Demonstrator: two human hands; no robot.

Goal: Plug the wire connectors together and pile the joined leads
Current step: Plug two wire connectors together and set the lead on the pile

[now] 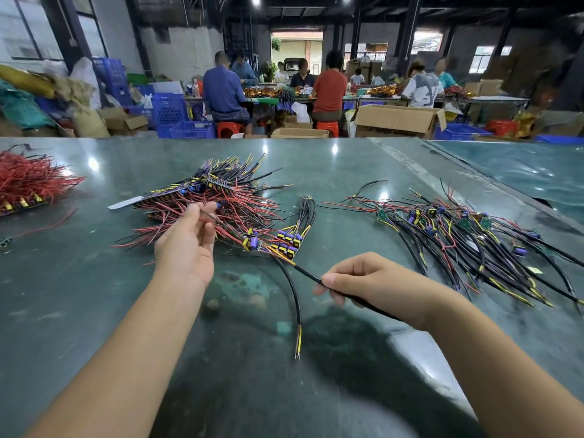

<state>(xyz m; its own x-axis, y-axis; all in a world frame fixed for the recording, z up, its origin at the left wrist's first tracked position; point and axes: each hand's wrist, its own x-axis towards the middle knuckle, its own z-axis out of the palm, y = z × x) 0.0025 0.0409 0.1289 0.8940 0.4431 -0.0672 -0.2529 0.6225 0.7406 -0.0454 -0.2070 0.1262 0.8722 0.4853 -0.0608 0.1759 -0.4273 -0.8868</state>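
Hands each pinching one lead above the green table.
Left holds a thin red wire, right a black sheathed cable; tugging could snag the tangled red-and-black pile.

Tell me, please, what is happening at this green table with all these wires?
A person is sorting wire leads by hand. The right hand pinches a black lead whose far end reaches a small cluster of purple and yellow connectors. The left hand is raised over the big heap of red and black leads and pinches a thin red wire. A loose spread of leads with connectors lies to the right on the table. Whether any pair is being plugged right now cannot be told.
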